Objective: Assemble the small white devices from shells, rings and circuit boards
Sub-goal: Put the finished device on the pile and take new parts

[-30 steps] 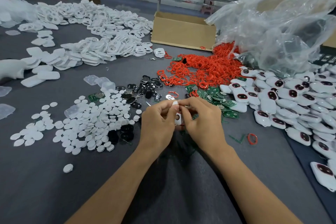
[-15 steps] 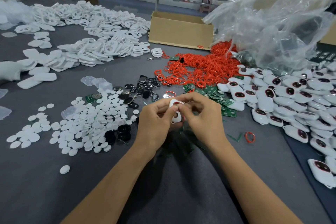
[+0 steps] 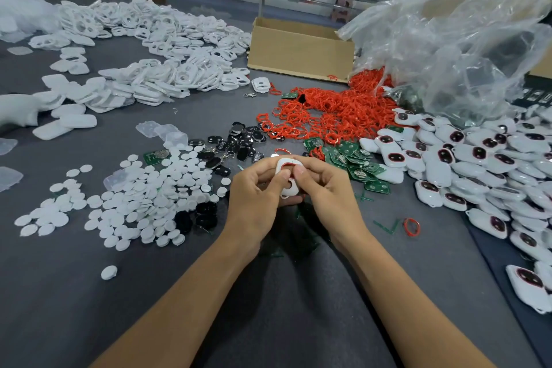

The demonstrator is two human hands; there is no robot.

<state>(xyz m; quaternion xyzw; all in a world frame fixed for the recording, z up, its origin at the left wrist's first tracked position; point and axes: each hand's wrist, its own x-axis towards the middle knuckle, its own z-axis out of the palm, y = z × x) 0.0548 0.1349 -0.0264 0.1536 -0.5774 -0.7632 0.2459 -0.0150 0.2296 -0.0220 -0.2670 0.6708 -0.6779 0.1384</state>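
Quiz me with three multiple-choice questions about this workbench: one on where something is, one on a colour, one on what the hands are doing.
1. Where do the rings lie?
A. in front of the box
B. inside the box
C. under the hands

2. What colour are the rings?
A. blue
B. red
C. yellow

3. The left hand and right hand:
A. lie flat
B. hang idle, apart
C. both grip one shell

Answers:
1 A, the rings spread on the near side of the box.
2 B, the whole heap is red.
3 C, fingers of both hands curl round the shell.
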